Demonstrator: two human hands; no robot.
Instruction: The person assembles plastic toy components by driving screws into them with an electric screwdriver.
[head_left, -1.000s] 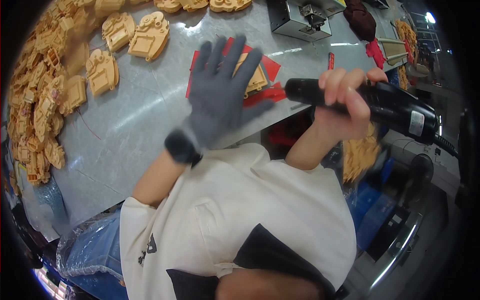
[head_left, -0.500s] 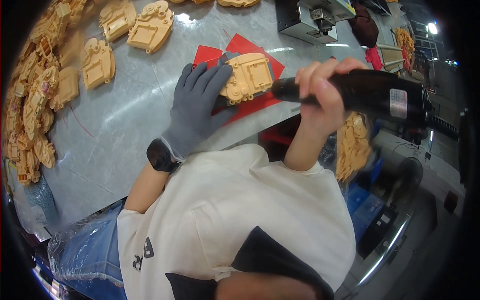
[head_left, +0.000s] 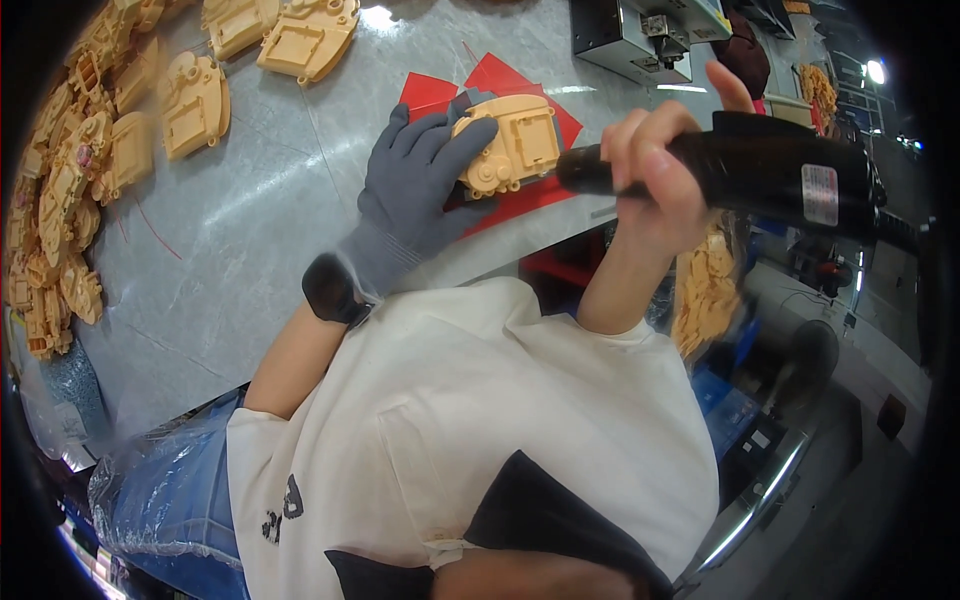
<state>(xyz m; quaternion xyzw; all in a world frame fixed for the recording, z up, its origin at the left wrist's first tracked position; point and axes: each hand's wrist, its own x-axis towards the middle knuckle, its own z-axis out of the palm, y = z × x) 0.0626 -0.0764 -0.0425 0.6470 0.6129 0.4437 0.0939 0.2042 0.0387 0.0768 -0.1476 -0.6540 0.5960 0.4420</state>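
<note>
My left hand (head_left: 408, 195), in a grey glove, is closed on the left end of a yellow plastic housing (head_left: 530, 140). Forefinger and thumb pinch its edge, above red sheets (head_left: 515, 208) on the table. The housing has a square recess and round bosses facing up. In my bare right hand (head_left: 660, 185) is a black electric screwdriver (head_left: 765, 180), lying almost level with its cord end to the right. Its nose is close beside the housing's right edge; whether they touch I cannot tell. One finger of this hand sticks up off the tool.
Several more yellow housings (head_left: 195, 108) lie at the far left, beside a large heap (head_left: 75, 170) along the left rim. A grey metal machine (head_left: 625, 40) stands at the back right. Below the table's right edge is a pile of yellow parts (head_left: 705, 295).
My left fingers have curled further over the housing's edge. A finger of my right hand has lifted off the screwdriver. The whole view has shifted slightly.
</note>
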